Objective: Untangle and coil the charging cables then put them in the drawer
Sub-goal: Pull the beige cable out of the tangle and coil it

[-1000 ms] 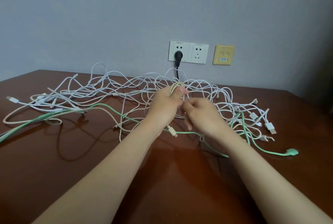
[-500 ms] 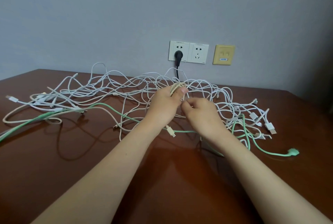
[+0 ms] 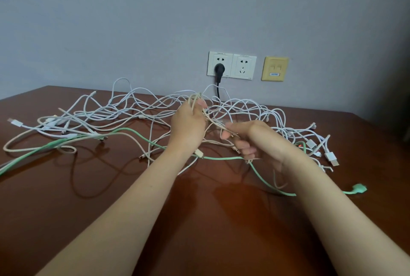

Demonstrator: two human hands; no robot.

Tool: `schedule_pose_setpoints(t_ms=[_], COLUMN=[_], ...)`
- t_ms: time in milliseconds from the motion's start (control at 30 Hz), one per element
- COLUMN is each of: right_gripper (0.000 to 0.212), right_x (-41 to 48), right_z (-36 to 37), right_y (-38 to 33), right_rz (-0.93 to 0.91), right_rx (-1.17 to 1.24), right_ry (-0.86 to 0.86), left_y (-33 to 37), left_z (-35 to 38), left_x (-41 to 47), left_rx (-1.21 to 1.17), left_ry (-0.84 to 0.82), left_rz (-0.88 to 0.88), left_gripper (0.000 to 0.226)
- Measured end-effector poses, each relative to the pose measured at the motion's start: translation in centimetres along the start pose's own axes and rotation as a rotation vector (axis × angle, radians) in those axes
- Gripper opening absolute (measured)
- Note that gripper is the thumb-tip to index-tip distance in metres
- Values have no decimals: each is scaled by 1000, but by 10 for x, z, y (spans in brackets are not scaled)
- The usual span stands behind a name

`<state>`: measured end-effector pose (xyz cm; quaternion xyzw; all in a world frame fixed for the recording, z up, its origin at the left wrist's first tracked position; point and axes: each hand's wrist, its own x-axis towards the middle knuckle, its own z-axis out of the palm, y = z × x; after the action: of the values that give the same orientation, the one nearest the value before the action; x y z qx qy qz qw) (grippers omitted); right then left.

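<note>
coiling is barely starting: we are gripping a few loops of the beige cable [image 3: 193, 100] in our left hand [image 3: 188, 129], while our right hand [image 3: 253, 140] is pinching the same cable's free run just beside it. we are judging that nearly everything is left, since the white tangle [image 3: 133, 109] and the green cable [image 3: 221, 158] are lying knotted across the surface [image 3: 199, 220], and no drawer is showing.

A tangle of thin white charging cables [image 3: 142, 107] sprawls over the dark wooden table [image 3: 66, 209]. A mint-green cable [image 3: 221, 158] snakes through it. Beige cable loops [image 3: 192, 101] rise above the middle.
</note>
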<state>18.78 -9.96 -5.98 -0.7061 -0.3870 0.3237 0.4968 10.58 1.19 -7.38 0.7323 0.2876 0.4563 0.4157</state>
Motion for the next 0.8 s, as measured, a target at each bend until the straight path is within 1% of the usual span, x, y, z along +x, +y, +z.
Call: schedule_pose_setpoints(t_ms=[100,167,233,367,433,533,633,733,800], right_gripper=[25,26,30,39,42,43,35,27,26], right_x=[-1,0,1,0,0,0,-2,-4,-6], right_z=[-1,0,2,3,1,-1,-6,-5,-2], right_y=[0,2,3,4,5,6,6,5,4], right_rz=[-14,-59,-94,-122,-149,-197,-246,-325,-385], right_rx=[-33,-90,-190,-286,-385,-522,-500,-474,-471], right_ry=[-6,-16,-7,54,120,221,265,252,238], left_y=[-3,-7,-8,4,7,6,5,2,2], left_z=[2,2,1,-1,-2,-4,-9,-12,-10], left_x=[-2,0,2,1,1,3,9,12,8], left_rx=[124,87,-104,-614,-724,-742,-746,-591,-490], left_ry=[16,33,-4,-57,-32,17,53,36,-5], left_rz=[36,4,-53,-284,-331,-355,-377,-355,-329], left_gripper=[28,27,26,29,29,30,30,28,23])
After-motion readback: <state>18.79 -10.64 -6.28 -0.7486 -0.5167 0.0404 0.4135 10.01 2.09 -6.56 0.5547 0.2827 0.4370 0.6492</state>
